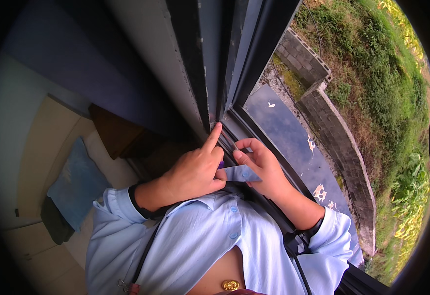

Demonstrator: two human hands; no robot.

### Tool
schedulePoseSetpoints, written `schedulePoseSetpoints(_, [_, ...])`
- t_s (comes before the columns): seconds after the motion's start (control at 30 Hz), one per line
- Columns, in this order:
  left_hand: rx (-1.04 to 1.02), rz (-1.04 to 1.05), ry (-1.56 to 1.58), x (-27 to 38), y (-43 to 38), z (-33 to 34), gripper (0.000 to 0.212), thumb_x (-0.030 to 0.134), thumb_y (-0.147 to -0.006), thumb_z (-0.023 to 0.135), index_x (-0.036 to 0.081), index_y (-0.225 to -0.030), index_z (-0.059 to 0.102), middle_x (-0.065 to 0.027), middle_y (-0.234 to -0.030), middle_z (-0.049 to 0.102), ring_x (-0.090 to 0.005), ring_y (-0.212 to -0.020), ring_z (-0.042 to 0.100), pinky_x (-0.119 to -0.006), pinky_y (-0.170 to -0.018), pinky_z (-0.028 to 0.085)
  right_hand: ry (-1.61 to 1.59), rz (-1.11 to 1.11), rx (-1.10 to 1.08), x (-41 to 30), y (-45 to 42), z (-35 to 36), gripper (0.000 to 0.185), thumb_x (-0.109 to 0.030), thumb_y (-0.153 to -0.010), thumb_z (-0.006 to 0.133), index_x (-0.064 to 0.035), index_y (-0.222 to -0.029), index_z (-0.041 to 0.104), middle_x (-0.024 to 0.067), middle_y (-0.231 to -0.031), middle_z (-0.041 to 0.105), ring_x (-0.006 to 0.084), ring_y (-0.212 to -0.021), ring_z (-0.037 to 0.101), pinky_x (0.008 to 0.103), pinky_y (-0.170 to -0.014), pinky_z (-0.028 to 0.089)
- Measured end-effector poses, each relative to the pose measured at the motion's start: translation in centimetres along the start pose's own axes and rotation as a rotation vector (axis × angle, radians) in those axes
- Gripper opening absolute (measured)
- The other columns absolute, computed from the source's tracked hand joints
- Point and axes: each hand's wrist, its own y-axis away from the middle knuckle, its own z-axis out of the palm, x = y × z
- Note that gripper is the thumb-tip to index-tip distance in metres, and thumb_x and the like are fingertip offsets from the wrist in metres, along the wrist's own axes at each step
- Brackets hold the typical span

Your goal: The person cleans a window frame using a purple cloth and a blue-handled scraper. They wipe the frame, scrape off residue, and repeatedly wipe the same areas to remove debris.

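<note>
My left hand [200, 166] reaches to the lower corner of a dark metal window frame [242, 127], its index fingertip at the track there. Its other fingers are curled, and a small purple object [221, 165] shows beside them, mostly hidden. Close by on the right, my right hand [261, 166] pinches a thin rod-like piece [232, 143] between thumb and index finger. That piece lies along the track towards the left fingertip. A strip of pale blue cloth [240, 173] with a button spans the gap between both hands.
A dark upright sash edge [189, 55] rises on the left. Indoors, a blue cushion [76, 184] rests on pale seating near a brown wooden piece [113, 129]. Outside are a reflective dark surface [281, 121], a block wall [342, 147] and a green slope [377, 73].
</note>
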Motion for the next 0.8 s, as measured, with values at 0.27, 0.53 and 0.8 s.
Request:
schedulePoseSetpoints(0.27, [0.000,0.007,-0.021,0.3,-0.2,-0.4,0.025,0.009,-0.067,0.071,-0.001,-0.077,0.050,-0.0397,-0.134,0.042,-0.0375,-0.060,0.062,-0.041,-0.059,0.052,-0.309,0.181,-0.029,-1.9,0.2,0.1,0.026,-0.023,-0.099,0.058,-0.0032,-0.114,0.051,0.0002,-0.076,0.058,0.0055,-0.059,0.051,0.0230,-0.047,0.040])
schedulePoseSetpoints(0.53, [-0.017,-0.039,-0.069,0.7,-0.1,-0.5,0.028,0.010,-0.066,0.072,0.000,-0.078,0.048,-0.0367,-0.131,0.045,-0.0364,-0.062,0.062,-0.041,-0.059,0.051,-0.237,0.090,-0.037,-0.8,0.2,0.5,0.026,-0.022,-0.099,0.057,-0.0026,-0.115,0.049,0.0005,-0.072,0.057,0.0063,-0.053,0.049,0.0226,-0.044,0.037])
schedulePoseSetpoints(0.8, [-0.001,-0.016,-0.040,0.7,0.3,-0.4,0.025,0.009,-0.068,0.070,0.001,-0.076,0.048,-0.0364,-0.135,0.042,-0.0355,-0.058,0.060,-0.041,-0.057,0.051,-0.253,0.058,-0.033,-0.6,0.0,0.7,0.023,-0.022,-0.100,0.055,-0.0041,-0.113,0.049,-0.0014,-0.067,0.055,0.0045,-0.048,0.047,0.0190,-0.041,0.035])
